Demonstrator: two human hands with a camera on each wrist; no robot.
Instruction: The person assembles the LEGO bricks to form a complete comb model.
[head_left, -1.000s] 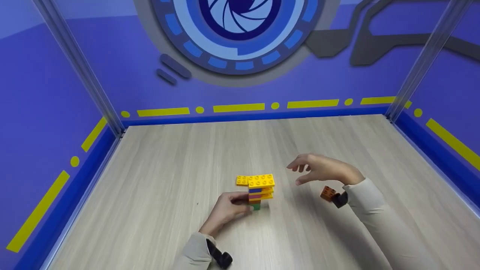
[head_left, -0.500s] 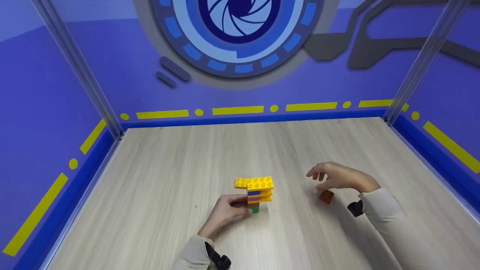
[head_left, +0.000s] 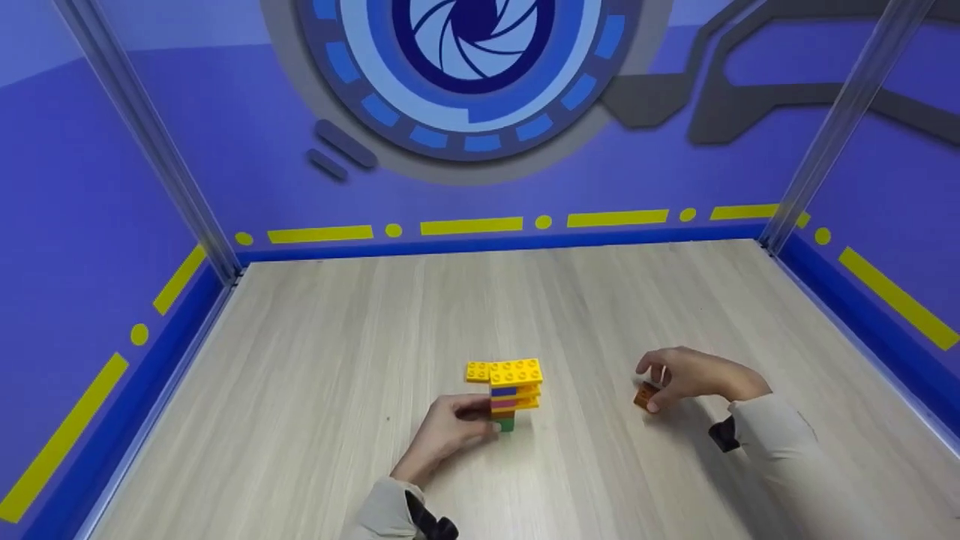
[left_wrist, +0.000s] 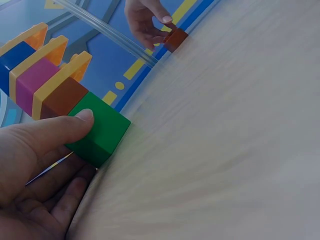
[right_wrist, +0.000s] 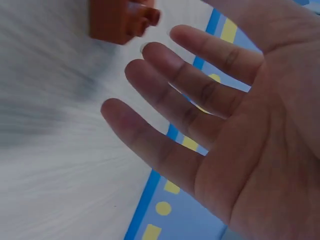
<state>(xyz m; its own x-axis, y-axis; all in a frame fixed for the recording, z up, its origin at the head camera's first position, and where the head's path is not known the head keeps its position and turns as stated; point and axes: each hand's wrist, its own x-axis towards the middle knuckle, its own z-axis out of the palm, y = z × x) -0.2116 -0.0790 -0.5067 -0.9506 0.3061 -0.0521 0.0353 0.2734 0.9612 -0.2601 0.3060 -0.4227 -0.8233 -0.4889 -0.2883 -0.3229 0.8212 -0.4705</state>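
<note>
A tower of toy building bricks (head_left: 516,372) stands on the table, capped by a yellow brick that reaches out to the left. In the left wrist view its lowest brick is green (left_wrist: 102,125), with brown, yellow, pink and blue layers above. My left hand (head_left: 448,431) grips the tower's base, thumb pressed on the green brick and fingers behind it. To the right, an orange-brown brick (head_left: 643,397) lies on the table. Over it hovers my right hand (head_left: 694,373), thumb right at the brick; in the right wrist view the fingers (right_wrist: 160,150) spread loosely beside it.
The pale wood table (head_left: 337,337) is walled in by blue-purple panels (head_left: 480,195) with yellow marks along their base. Metal posts (head_left: 832,127) rise at the back corners. A black wrist camera (head_left: 724,434) sits on the right sleeve.
My right hand has moved right and down toward the orange-brown brick, its thumb now at the brick's side. The left hand keeps its grip on the tower. The head view has tilted slightly up.
</note>
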